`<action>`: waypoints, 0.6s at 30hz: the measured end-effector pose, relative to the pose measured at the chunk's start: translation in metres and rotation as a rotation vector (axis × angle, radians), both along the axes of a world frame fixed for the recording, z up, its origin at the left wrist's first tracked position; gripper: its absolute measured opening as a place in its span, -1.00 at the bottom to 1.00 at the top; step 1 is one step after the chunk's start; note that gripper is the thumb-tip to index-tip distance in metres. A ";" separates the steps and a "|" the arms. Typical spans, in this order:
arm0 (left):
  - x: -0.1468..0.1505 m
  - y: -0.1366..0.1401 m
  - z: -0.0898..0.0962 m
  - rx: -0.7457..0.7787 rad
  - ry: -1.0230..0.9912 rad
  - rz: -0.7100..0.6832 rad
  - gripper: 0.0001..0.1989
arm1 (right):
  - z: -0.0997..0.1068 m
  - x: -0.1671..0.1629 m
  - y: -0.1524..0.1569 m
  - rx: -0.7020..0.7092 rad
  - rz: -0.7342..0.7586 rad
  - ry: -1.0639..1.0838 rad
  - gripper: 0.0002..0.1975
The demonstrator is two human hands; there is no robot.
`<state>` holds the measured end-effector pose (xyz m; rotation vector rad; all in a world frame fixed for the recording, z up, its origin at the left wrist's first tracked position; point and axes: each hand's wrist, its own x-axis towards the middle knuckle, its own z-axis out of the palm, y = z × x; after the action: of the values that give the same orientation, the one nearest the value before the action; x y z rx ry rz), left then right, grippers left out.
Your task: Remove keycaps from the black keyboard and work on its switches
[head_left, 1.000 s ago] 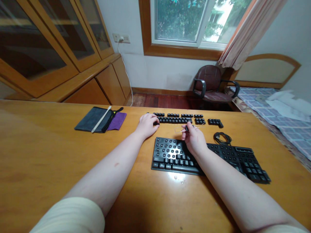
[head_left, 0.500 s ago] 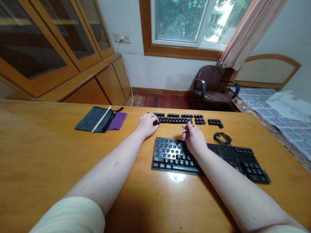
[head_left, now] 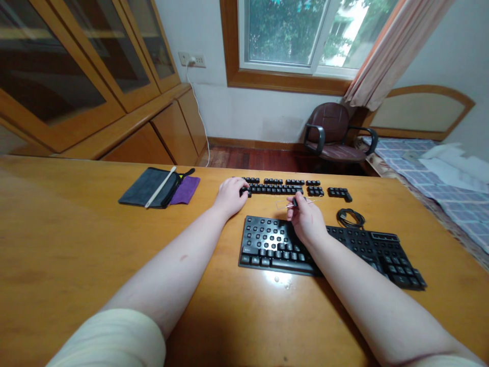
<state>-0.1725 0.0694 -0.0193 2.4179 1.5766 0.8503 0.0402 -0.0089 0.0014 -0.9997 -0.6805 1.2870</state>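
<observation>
At the left end of the rows of loose black keycaps [head_left: 273, 189], my left hand [head_left: 230, 196] rests on the table, its fingers closed around a dark keycap [head_left: 245, 193]. My right hand [head_left: 307, 216] is over the top edge of a black keyboard [head_left: 282, 253]. Pinched in it is a keycap puller [head_left: 281, 206] with thin wire loops and a dark handle, mostly hidden by the fingers. The keyboard's upper rows are bare of caps on the left, while the lower rows and the number pad still carry theirs.
Left of my hands lies a dark grey pouch [head_left: 139, 188] with a white stick-like brush [head_left: 160, 187] on it and a purple cloth [head_left: 185, 190] beside it. A coiled black cable [head_left: 350, 218] sits behind the keyboard. Beyond the wooden table [head_left: 206, 285] stands an armchair [head_left: 330, 127].
Hardly anything differs. The left fingers have shifted slightly at the keycap; the right hand keeps its place, and the whole view has moved by a few pixels.
</observation>
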 end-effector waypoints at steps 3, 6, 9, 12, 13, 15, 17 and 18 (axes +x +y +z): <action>0.000 -0.001 0.002 0.012 -0.015 0.030 -0.79 | 0.002 0.000 -0.001 0.001 0.000 -0.011 -0.64; 0.000 -0.001 0.002 0.010 -0.009 0.035 -0.78 | 0.003 -0.001 -0.001 -0.003 -0.001 -0.009 -0.64; 0.000 0.000 0.001 0.007 -0.001 0.035 -0.77 | 0.001 0.000 -0.001 -0.007 0.000 0.005 -0.64; -0.001 -0.002 0.006 0.026 -0.018 0.030 -0.75 | -0.001 0.000 0.000 0.000 0.005 0.009 -0.65; -0.001 -0.005 0.010 0.045 -0.021 0.026 -0.75 | -0.001 0.000 0.000 0.002 0.006 0.009 -0.65; 0.003 -0.016 0.021 0.101 0.001 0.012 -0.74 | -0.001 0.000 0.000 0.001 0.003 0.007 -0.64; 0.014 -0.034 0.032 0.117 0.082 -0.060 -0.76 | -0.001 0.000 0.000 0.000 -0.014 0.000 -0.64; 0.022 -0.046 0.036 0.088 0.134 -0.101 -0.78 | 0.000 0.000 -0.001 0.004 -0.029 -0.009 -0.64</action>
<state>-0.1508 0.0232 0.0171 2.6424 1.4733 0.7696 0.0400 -0.0097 0.0010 -1.0086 -0.6726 1.2558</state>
